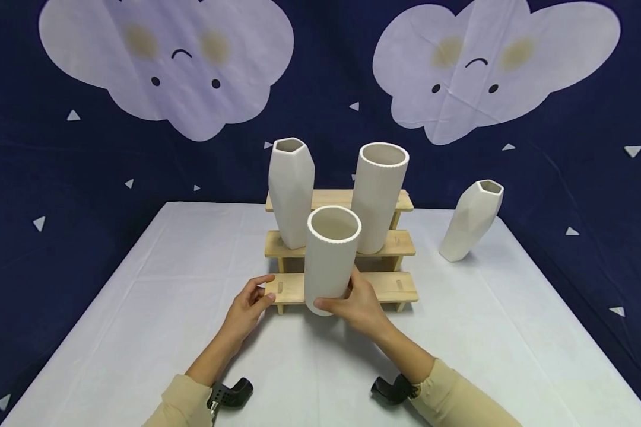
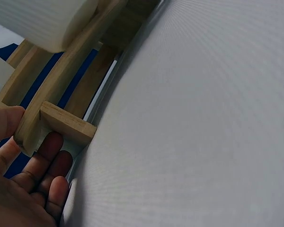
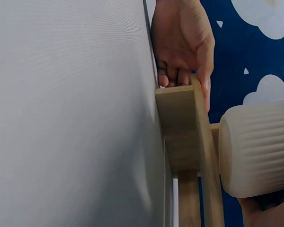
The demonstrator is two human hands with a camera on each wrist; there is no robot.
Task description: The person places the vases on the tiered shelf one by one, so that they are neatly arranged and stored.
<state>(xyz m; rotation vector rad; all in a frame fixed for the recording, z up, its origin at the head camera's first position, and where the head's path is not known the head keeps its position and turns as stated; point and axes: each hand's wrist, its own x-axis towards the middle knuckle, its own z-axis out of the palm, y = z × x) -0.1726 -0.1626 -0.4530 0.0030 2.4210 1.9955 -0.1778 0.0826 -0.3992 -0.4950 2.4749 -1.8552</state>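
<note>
My right hand (image 1: 362, 305) grips a white ribbed cylindrical vase (image 1: 330, 267) low on its body, thumb in front and fingers behind. The vase is upright over the front of the lowest step of a three-step wooden stand (image 1: 392, 287). In the right wrist view the vase's base (image 3: 226, 151) shows close over the step's edge. My left hand (image 1: 244, 311) holds the left end of that step; in the left wrist view its thumb lies on top of the board (image 2: 52, 92) and other fingers are underneath.
On the middle step stand a white faceted vase (image 1: 291, 196) at left and another ribbed cylindrical vase (image 1: 376, 201) at right. A second faceted vase (image 1: 470, 222) stands on the white-covered table (image 1: 155, 332) at right. A dark blue cloud-print cloth (image 1: 326, 59) hangs behind.
</note>
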